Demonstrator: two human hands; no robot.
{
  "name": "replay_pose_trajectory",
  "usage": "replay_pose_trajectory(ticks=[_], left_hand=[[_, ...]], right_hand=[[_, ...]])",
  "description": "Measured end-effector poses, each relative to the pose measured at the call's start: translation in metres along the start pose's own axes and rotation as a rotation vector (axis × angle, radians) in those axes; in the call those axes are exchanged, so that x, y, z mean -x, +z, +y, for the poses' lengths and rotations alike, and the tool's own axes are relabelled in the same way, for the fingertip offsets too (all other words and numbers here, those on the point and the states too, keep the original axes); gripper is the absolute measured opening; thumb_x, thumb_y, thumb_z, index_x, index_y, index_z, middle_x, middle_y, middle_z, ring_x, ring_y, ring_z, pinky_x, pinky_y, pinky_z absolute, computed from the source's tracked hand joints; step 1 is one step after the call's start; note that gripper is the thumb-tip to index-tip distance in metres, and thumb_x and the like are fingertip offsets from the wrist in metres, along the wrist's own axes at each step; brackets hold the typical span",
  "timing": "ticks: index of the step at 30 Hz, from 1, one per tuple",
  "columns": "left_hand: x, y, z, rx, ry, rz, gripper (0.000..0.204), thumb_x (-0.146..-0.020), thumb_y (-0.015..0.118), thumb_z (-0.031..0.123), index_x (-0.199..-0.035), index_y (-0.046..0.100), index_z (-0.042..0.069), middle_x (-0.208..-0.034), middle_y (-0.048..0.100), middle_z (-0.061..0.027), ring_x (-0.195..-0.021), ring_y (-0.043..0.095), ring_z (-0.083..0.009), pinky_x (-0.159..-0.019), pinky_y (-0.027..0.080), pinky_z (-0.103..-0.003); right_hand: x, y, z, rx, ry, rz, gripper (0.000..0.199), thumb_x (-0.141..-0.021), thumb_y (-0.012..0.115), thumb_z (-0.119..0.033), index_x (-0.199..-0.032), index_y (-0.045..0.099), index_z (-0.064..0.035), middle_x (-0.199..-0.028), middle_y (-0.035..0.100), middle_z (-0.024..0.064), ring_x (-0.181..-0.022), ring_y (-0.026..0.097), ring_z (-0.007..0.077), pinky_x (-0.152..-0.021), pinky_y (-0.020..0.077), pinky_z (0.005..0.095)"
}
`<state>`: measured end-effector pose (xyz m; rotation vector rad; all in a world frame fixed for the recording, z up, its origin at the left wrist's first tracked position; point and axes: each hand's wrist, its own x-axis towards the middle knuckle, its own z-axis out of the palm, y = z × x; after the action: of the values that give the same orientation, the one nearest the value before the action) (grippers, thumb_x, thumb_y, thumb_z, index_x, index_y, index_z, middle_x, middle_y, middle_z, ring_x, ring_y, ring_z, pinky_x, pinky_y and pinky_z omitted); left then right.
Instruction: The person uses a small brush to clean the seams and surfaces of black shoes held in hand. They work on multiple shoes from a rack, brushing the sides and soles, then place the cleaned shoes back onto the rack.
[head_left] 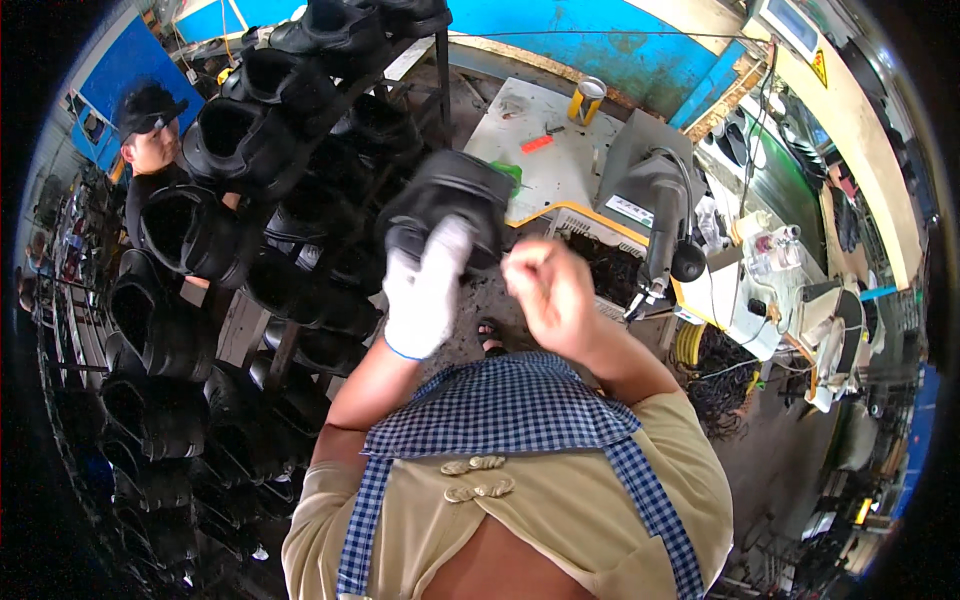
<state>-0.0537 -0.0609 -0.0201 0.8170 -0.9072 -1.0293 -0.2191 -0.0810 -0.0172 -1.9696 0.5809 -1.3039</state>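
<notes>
A black shoe (pixel 450 190), blurred by motion, is held up in front of my body. My left hand (pixel 425 300), in a white glove, grips its near end with the thumb on top. Just right of the shoe is my bare right hand (pixel 550 290), fingers curled into a pinch. What lies between those fingertips, if anything, is too small and blurred to name. A small gap seems to separate the right hand from the shoe.
At left stands a rack with several rows of black shoes (pixel 240 145), a person (pixel 155 150) behind it. Ahead right, a white table (pixel 510 120) holds a yellow can (pixel 587 100) and a red piece (pixel 537 144). A grey machine arm (pixel 665 225) stands beside a bin of dark scraps (pixel 600 262).
</notes>
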Motion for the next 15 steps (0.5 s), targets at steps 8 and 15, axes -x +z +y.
replay_pose_trajectory(ticks=[8,15], left_hand=[[-0.004,0.004,0.019,0.067,-0.095,-0.164,0.019,-0.093,0.059,0.018,-0.103,0.064,0.003,-0.095,0.065,-0.0035,-0.083,0.06,-0.013,-0.076,0.049,-0.029],[0.013,0.016,-0.034,-1.182,0.774,-0.898,0.038,-0.085,0.065,0.026,-0.113,0.066,0.001,-0.11,0.065,-0.022,-0.099,0.063,-0.0369,-0.091,0.05,-0.043]], right_hand=[[0.022,-0.049,0.028,-0.114,0.28,0.101,0.02,-0.094,0.065,-0.012,-0.108,0.061,0.0019,-0.072,0.063,0.0003,-0.062,0.06,0.0059,-0.056,0.0453,0.0212],[0.057,-0.063,0.074,-0.668,0.727,-0.068,0.081,-0.086,0.067,-0.047,-0.145,0.04,0.0017,-0.14,0.051,0.0133,-0.127,0.049,0.0226,-0.107,0.0366,0.0345]])
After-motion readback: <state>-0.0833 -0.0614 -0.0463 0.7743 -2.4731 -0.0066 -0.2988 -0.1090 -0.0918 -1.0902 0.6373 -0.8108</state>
